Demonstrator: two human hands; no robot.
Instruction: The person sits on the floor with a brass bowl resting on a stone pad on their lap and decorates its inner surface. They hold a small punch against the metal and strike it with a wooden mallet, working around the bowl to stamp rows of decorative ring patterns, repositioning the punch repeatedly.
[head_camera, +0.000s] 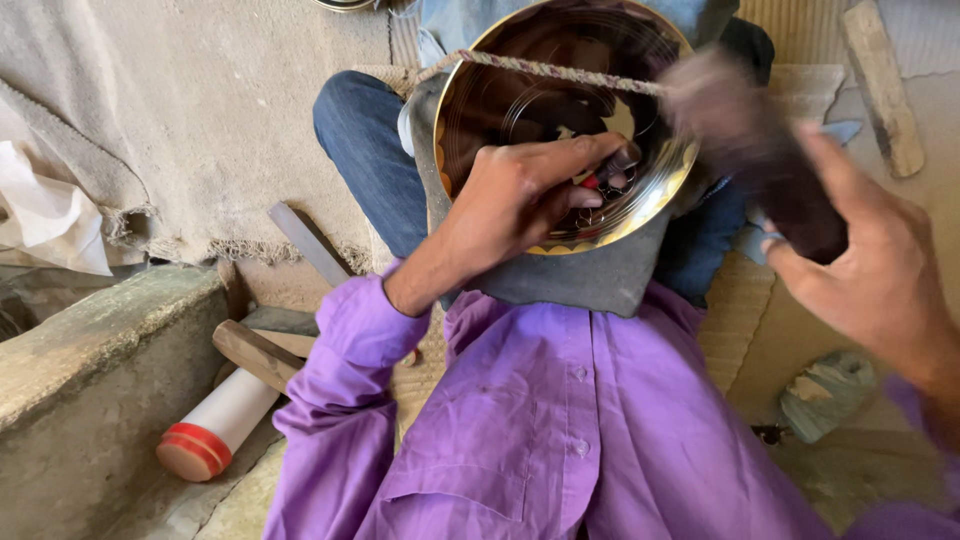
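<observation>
The floor (840, 110) was bare and dusty, with a coarse grey rug (200, 120) spread over it on the left and a rough concrete block (90, 380) beside the seated person. A white cylinder with a red-banded end (215, 425) lay on the ground against that block, next to a wooden handle (255, 352), and a flat wooden stick (882, 85) lay further off on the right. A crumpled greenish cloth (828, 392) sat by the person's right side.

The person wore a purple shirt (560, 430) and blue jeans (370, 150). A shiny brass bowl (520, 90) was tilted up on the lap, resting on a grey cloth (590, 270), with a twisted cord (560, 72) stretched across its mouth. The left hand (525, 190) reached into the bowl, its fingers pinched narrowly around a small tool with a bit of red on it (605, 172), the tip pressed to the bowl's inner wall. The right hand (870, 270) was raised just beside the bowl's right edge, fingers wrapped tightly around a dark wooden mallet (760, 150), whose head was blurred.
</observation>
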